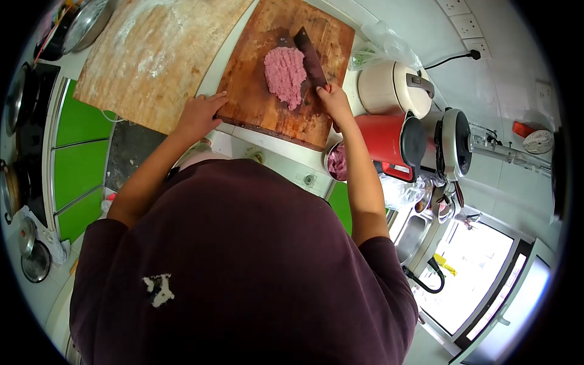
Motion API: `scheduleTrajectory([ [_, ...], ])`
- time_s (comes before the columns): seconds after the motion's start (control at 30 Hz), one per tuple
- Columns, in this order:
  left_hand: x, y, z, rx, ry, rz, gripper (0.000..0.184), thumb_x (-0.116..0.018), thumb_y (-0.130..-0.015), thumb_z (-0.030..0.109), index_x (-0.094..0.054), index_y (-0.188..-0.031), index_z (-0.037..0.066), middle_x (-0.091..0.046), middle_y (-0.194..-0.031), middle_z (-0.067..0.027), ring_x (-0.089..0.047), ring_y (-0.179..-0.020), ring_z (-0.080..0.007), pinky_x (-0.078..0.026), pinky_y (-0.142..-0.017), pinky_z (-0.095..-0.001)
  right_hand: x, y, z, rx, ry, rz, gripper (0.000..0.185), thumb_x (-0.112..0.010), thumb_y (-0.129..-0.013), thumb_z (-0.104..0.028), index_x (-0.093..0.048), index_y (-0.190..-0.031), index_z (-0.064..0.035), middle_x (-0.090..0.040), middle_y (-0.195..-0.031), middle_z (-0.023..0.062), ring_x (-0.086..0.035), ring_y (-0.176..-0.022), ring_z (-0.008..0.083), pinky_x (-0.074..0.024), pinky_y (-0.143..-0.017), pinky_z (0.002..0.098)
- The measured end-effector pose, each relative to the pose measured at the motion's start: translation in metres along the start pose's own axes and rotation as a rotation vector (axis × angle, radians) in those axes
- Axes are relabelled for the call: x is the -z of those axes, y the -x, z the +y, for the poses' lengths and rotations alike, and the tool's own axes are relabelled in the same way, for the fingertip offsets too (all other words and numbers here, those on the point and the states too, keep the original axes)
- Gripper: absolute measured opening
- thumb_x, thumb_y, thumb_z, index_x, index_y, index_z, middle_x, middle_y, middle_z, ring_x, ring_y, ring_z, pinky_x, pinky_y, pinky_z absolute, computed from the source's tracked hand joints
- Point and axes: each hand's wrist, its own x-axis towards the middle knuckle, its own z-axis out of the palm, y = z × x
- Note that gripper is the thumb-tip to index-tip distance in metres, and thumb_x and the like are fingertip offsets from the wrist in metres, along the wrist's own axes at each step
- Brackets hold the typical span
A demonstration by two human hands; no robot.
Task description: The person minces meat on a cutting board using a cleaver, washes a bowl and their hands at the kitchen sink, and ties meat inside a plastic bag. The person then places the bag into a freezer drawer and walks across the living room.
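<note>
A flattened mound of pink minced meat (285, 76) lies on a dark wooden chopping board (255, 115). My right hand (334, 102) is wrapped round the handle of a cleaver (311, 59), whose dark blade rests along the right side of the mince. At the board's lower left corner is my left hand (202, 114), its fingers stretched out against the edge and holding nothing. Just below the right side of the board, a bowl of reddish meat (336, 161) is partly covered by my right forearm.
A floured wooden board (146, 61) lies to the left. On the right stand a cream rice cooker (392, 88), a red jug (389, 143) and a silver pressure cooker (455, 143). A clear plastic bag (389, 42) sits by the wall. The sink (412, 237) is farther right.
</note>
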Motion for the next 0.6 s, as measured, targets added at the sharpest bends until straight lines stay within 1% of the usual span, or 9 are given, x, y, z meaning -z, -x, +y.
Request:
scheduleTrajectory([
  [0.03,0.000,0.001,0.000,0.000,0.000,0.003,0.056,-0.073,-0.070,0.019,-0.057,-0.123,0.012,-0.053,-0.137,0.0026,-0.057,-0.093,-0.0248,-0.044,-0.081,-0.0401,0.005,0.010,-0.022,-0.052,-0.042,-0.077,0.026,-0.058,-0.087,-0.024,-0.058,-0.086,0.0017,-0.059,-0.067,0.0155,-0.058,-0.062,0.0271,-0.0455,-0.063,0.0384],
  [0.13,-0.003,0.001,-0.003,-0.022,0.004,0.029,0.056,-0.073,-0.070,0.019,-0.058,-0.123,0.013,-0.054,-0.136,0.0025,-0.057,-0.093,-0.0242,-0.044,-0.080,-0.0397,0.013,0.025,-0.039,0.161,0.166,-0.022,0.027,-0.058,-0.087,-0.025,-0.062,-0.096,0.0002,-0.062,-0.074,0.0201,-0.061,-0.069,0.0340,-0.0469,-0.067,0.0398],
  [0.23,0.004,-0.001,0.001,0.019,0.035,-0.054,0.057,-0.073,-0.071,0.016,-0.056,-0.126,0.011,-0.052,-0.137,-0.0006,-0.057,-0.097,-0.0284,-0.044,-0.086,-0.0411,0.018,0.040,-0.040,0.255,0.330,-0.058,0.029,-0.058,-0.088,-0.026,-0.063,-0.105,-0.0026,-0.064,-0.078,0.0207,-0.062,-0.072,0.0356,-0.0472,-0.069,0.0403],
  [0.33,0.004,-0.001,0.001,0.020,0.044,-0.040,0.057,-0.073,-0.071,0.016,-0.056,-0.125,0.011,-0.053,-0.137,-0.0012,-0.057,-0.097,-0.0285,-0.045,-0.085,-0.0413,0.028,0.045,-0.054,0.199,0.357,-0.112,0.030,-0.059,-0.088,-0.026,-0.063,-0.107,-0.0038,-0.064,-0.079,0.0202,-0.062,-0.073,0.0362,-0.0476,-0.069,0.0404],
  [0.43,0.004,-0.001,0.001,0.017,0.036,-0.039,0.057,-0.073,-0.071,0.016,-0.056,-0.125,0.011,-0.053,-0.137,-0.0017,-0.057,-0.096,-0.0286,-0.044,-0.085,-0.0416,0.021,0.046,-0.077,0.200,0.113,0.003,0.029,-0.057,-0.088,-0.026,-0.063,-0.105,-0.0022,-0.065,-0.081,0.0211,-0.063,-0.076,0.0368,-0.0481,-0.071,0.0409],
  [0.53,0.003,-0.002,0.000,0.014,0.040,-0.040,0.057,-0.072,-0.071,0.015,-0.056,-0.125,0.010,-0.053,-0.137,-0.0022,-0.057,-0.097,-0.0288,-0.044,-0.086,-0.0416,-0.023,0.023,-0.051,0.085,-0.085,-0.060,0.029,-0.056,-0.088,-0.024,-0.062,-0.103,0.0001,-0.065,-0.083,0.0222,-0.063,-0.079,0.0380,-0.0483,-0.072,0.0413],
  [0.57,0.005,-0.001,0.002,0.017,0.040,-0.056,0.057,-0.072,-0.070,0.015,-0.056,-0.124,0.010,-0.053,-0.136,-0.0024,-0.057,-0.097,-0.0289,-0.044,-0.086,-0.0416,-0.038,0.007,-0.027,0.025,0.019,-0.168,0.029,-0.056,-0.088,-0.022,-0.061,-0.102,0.0022,-0.065,-0.086,0.0231,-0.063,-0.082,0.0386,-0.0478,-0.074,0.0421],
  [0.6,0.010,-0.001,0.006,0.020,0.038,-0.070,0.057,-0.072,-0.070,0.015,-0.056,-0.124,0.010,-0.054,-0.136,-0.0025,-0.057,-0.097,-0.0291,-0.044,-0.086,-0.0416,-0.036,0.009,-0.031,0.057,0.009,-0.134,0.029,-0.056,-0.088,-0.022,-0.061,-0.103,0.0021,-0.065,-0.086,0.0232,-0.063,-0.083,0.0387,-0.0478,-0.075,0.0424],
])
